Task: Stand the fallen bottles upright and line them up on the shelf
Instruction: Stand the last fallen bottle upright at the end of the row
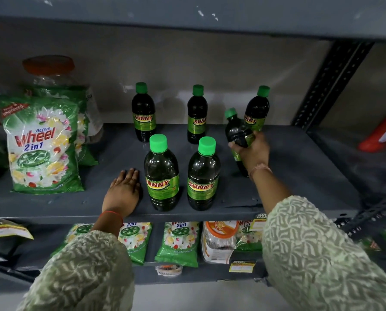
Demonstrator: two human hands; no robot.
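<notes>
Dark bottles with green caps and "SUNNY" labels stand on the grey shelf [288, 167]. Three stand upright in a back row: left [143, 113], middle [196, 115], right [257, 108]. Two stand upright in front: left [161, 173] and right [203, 175]. My right hand [252, 151] grips a sixth bottle [237, 129] around its middle; it tilts, cap pointing up and left, at the right of the front row. Its base is hidden behind my wrist. My left hand [123, 191] rests flat on the shelf, just left of the front-left bottle, holding nothing.
Green "Wheel" detergent bags [41, 144] and a clear jar with an orange lid [49, 68] fill the shelf's left side. A perforated metal upright [331, 84] bounds the right. More detergent bags [178, 241] and a jar lie on the shelf below.
</notes>
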